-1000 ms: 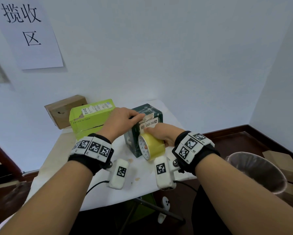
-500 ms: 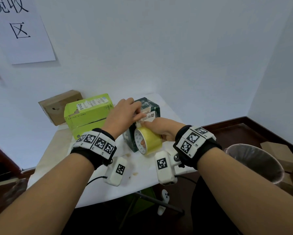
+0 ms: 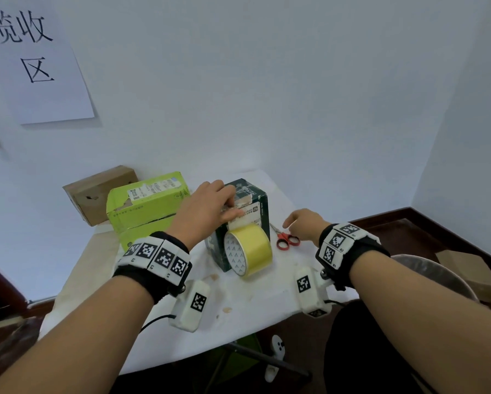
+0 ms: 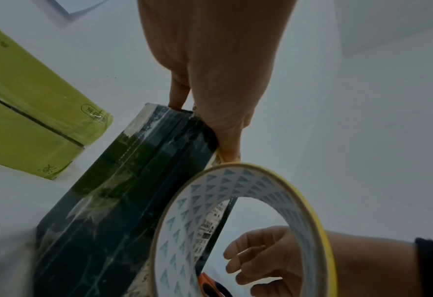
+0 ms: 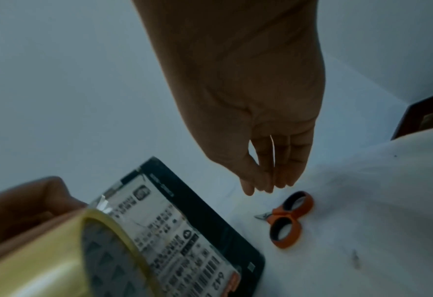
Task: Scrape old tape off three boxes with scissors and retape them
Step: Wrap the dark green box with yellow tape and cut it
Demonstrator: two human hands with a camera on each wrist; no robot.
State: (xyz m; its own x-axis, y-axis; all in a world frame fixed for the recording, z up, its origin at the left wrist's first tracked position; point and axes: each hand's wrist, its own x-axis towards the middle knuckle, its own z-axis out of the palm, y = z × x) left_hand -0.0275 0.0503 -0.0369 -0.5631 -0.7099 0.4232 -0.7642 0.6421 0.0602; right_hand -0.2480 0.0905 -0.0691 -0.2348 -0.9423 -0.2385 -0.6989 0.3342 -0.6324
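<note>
**user1:** Yellow tape roll (image 3: 248,253) is hanging against the front face of the dark green box (image 3: 254,199), near the top edge, its hollow core facing the camera. Left hand (image 3: 207,207) lies over the top of that box with the thumb pressed flat on the tape end where it meets the shipping label (image 3: 248,210). Fingers look mostly straight, pressing rather than wrapped round anything.

**user2:** What's the right hand (image 3: 305,223) doing? Holding the roll?

**user1:** Nope, it's off the roll. It hovers just above the white table (image 3: 253,297), fingers together, loosely extended and pointing down, nothing in it. The orange-handled scissors (image 3: 287,240) lie flat on the table just right of the green box, directly under and beside those fingertips. From the right wrist view there's a small gap between fingertips and handles, so not touching.

**user2:** And the other boxes?

**user1:** Lime green box (image 3: 146,206) sits just left of the dark one, with a white label on top and a torn patch by its front edge. Behind it, against the wall, a plain brown cardboard box (image 3: 96,193). Can't tell whether those two are touching each other.

**user2:** Anything else around?

**user1:** Paper sign (image 3: 36,61) with black characters on the wall up left, and a bin with a clear liner (image 3: 437,277) on the floor to the right.
</note>
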